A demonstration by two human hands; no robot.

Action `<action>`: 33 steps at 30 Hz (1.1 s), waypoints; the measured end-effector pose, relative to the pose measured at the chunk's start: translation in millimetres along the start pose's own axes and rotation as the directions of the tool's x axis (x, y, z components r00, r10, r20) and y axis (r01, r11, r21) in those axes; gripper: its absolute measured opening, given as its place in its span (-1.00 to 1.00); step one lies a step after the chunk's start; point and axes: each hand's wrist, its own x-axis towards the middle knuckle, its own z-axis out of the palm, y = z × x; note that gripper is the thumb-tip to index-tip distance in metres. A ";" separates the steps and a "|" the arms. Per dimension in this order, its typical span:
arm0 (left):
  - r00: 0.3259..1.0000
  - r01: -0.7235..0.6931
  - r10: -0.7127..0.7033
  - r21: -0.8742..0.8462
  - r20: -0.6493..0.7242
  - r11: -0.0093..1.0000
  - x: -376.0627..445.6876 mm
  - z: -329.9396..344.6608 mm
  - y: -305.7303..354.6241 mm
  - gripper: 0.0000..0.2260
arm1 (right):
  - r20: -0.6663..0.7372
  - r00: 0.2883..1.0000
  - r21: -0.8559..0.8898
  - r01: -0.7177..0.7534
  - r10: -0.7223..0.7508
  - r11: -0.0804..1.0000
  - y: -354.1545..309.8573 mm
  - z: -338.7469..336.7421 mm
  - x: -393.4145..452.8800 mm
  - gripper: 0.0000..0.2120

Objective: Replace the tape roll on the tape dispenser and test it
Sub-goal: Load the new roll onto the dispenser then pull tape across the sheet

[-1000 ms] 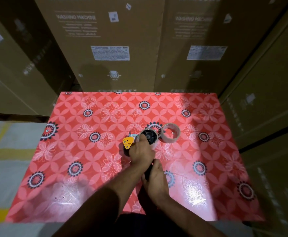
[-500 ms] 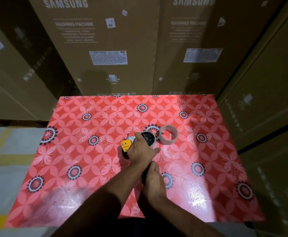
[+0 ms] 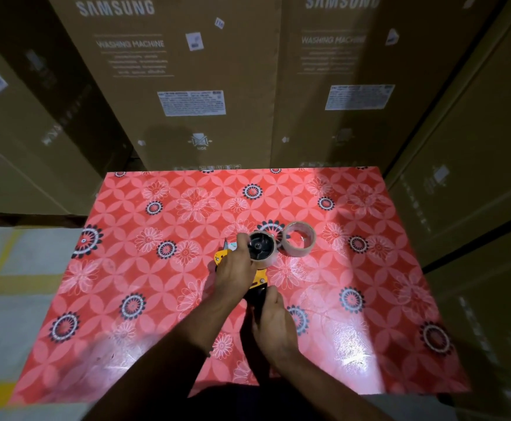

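Note:
A yellow and black tape dispenser (image 3: 258, 279) lies on the red flowered table (image 3: 157, 226), near the middle. A clear tape roll (image 3: 271, 258) sits on its black hub (image 3: 258, 246). My left hand (image 3: 236, 268) rests on the dispenser's head, fingers curled against the roll and the front part. My right hand (image 3: 274, 320) grips the black handle nearer to me. A second tape roll (image 3: 299, 243), nearly used up, lies flat on the table just right of the hub.
Tall brown cardboard washing machine boxes (image 3: 187, 86) stand close behind the table, and more boxes (image 3: 467, 165) line the right and left sides. Grey floor with yellow lines (image 3: 2, 268) shows to the left.
My head has tilted up slightly. My left hand has shifted a little on the dispenser head, so more of the black hub and the yellow frame shows. The spare roll has not moved.

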 end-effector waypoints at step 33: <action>0.996 -0.062 0.052 0.137 0.079 0.989 -55.3 -54.8 -146.6 -0.90 | -0.099 0.972 -0.267 0.180 -0.213 0.947 28.5 -25.5 31.0 -0.42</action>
